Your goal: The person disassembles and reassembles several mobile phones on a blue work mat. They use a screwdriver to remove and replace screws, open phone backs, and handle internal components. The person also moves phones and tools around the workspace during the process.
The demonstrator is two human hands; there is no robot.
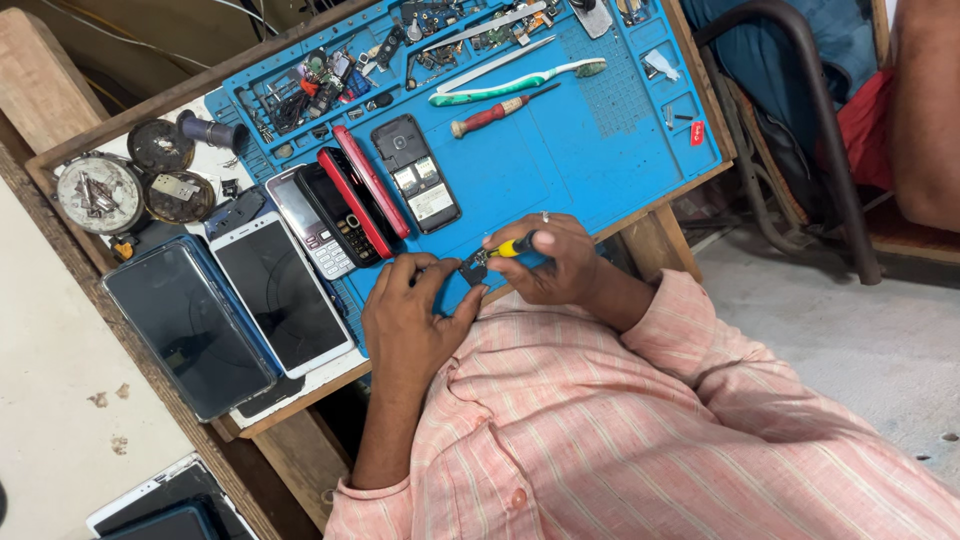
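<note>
My left hand [412,310] pinches a small dark phone part [472,268] at the near edge of the blue work mat [580,150]. My right hand [545,260] grips a yellow-handled screwdriver [515,246] whose tip rests on that part. Both hands meet over the mat's front edge. An opened black keypad phone [415,172] with its back off lies just beyond them.
Several keypad phones [335,210] and two smartphones [280,290] lie left. A red-handled screwdriver [495,112], a toothbrush [510,82], tweezers and small parts lie at the back of the mat. Round metal tins [100,192] stand far left. A chair [800,120] and another person are right.
</note>
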